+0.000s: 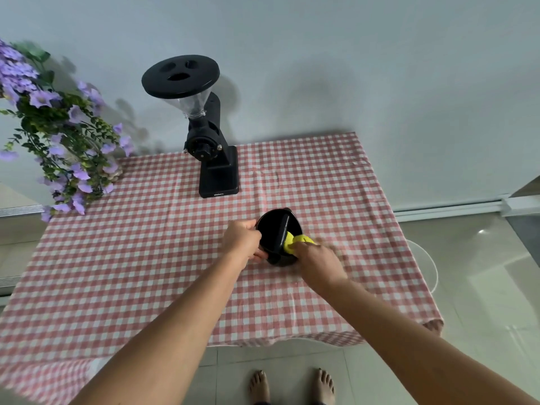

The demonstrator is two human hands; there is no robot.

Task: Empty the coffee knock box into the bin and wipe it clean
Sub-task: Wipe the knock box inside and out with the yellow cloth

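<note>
One black knock box (270,229), left hand (242,239) gripping; right hand (317,263) seemingly clutching cloth (301,239)

Blurred: right hand (317,258); fingertips buried in cloth (301,239). Beyond fingers, box (270,226) floor hidden under bar (283,232) (too dark). Flowers (58,127) cut by left edge.

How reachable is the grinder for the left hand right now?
Probably yes, but not freely: the left hand grips the knock box while the right hand holds the yellow cloth inside it. The grinder stands behind on the tablecloth, with nothing between.
</note>
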